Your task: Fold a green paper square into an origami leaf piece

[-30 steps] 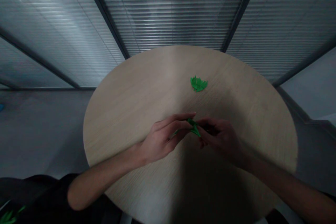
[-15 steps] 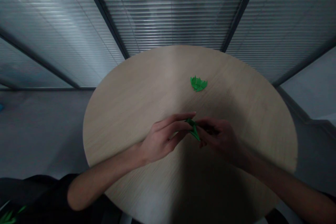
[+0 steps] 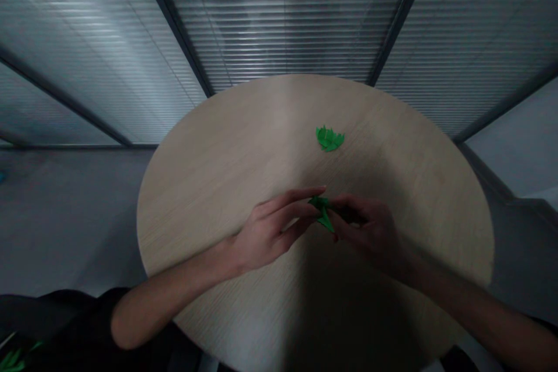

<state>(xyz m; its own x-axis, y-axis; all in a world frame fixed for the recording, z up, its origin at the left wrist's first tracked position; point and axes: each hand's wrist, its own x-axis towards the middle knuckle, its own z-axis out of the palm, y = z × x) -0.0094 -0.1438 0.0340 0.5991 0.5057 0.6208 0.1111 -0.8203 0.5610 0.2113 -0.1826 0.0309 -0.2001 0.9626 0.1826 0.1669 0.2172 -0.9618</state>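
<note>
Between my two hands is a small green folded paper piece point(image 3: 324, 221) with pointed ends, partly covered by fingers. My left hand point(image 3: 275, 225) comes in from the left and pinches its left side, the index finger stretched out above it. From the right, my right hand point(image 3: 369, 225) grips the other side between thumb and fingers; some of those fingers are in shadow. Both hands are just above the round wooden table point(image 3: 209, 186). Beyond them lies a small cluster of green folded paper pieces point(image 3: 330, 139) with spiky tips.
Glass panels with blinds point(image 3: 288, 29) and dark frames stand behind the table's far edge. Grey floor point(image 3: 65, 215) shows at the left. At the bottom left corner, something green point(image 3: 15, 358) shows against dark fabric. My shadow falls across the table's near side.
The green paper piece has turned slightly between my fingers, so more of its upper and lower points show. My right fingers have shifted a little; my left hand stays almost in place.
</note>
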